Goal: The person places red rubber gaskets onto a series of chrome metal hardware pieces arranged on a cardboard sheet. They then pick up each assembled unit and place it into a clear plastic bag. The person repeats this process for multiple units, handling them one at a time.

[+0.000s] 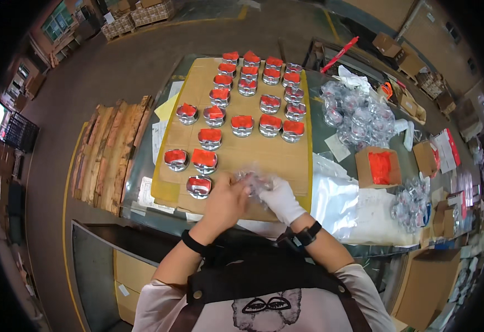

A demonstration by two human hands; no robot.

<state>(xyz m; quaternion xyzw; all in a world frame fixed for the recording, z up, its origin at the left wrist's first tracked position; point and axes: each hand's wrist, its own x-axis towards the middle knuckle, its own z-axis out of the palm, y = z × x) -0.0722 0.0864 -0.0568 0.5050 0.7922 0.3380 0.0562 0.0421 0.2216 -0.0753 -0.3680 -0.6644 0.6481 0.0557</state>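
Note:
My bare left hand [227, 200], a black band on its wrist, pinches one side of a crinkled clear plastic bag [254, 176]. On the bag's other side is my white-gloved right hand [282, 201], its fingers closed on the plastic. Something greyish and reddish shows through, but motion blurs it. Both hands are over the near part of a cardboard sheet [264, 160]. Several metal pistons stand in rough rows on that sheet, most with a red packet on top. Nearest my left hand is one piston [199, 187]; another piston [205, 160] stands just behind it.
Right of the sheet lies a heap of clear-bagged pistons [361, 113], with a smaller bagged pile [412, 205] nearer me. An open carton [368, 166] holds red packets. Clear plastic sheeting [333, 196] covers the table beside my right hand. A wooden pallet [109, 157] lies on the floor left.

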